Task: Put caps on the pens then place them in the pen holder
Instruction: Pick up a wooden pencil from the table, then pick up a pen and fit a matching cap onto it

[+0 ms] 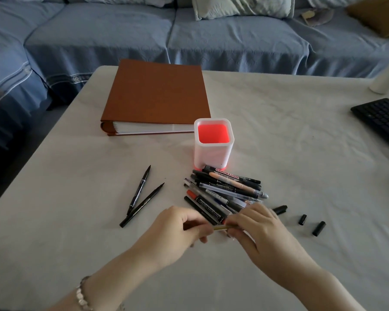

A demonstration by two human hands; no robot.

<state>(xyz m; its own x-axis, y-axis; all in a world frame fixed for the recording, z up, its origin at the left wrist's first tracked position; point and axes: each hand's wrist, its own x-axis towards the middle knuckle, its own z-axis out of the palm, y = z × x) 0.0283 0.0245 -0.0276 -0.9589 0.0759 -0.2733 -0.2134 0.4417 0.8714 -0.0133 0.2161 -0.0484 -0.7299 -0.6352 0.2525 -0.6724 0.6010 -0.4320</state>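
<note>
A white square pen holder [213, 157] with a red inside stands in the middle of the table, with no pens in it. Just in front of it lies a pile of several pens and markers [225, 189]. Two thin black pens [142, 196] lie crossed to the left, tips bare. Three loose black caps [280, 209] [302, 219] [319, 228] lie to the right. My left hand [177, 232] and my right hand [256, 230] meet in front of the pile, both gripping one thin yellowish pen [219, 227] between them. Its ends are hidden by my fingers.
A brown binder [157, 95] lies behind the holder. A black keyboard [382, 118] sits at the right edge, with a white cylinder [386, 79] beyond it. The white cloth-covered table [301, 153] ends near a blue sofa [121, 37].
</note>
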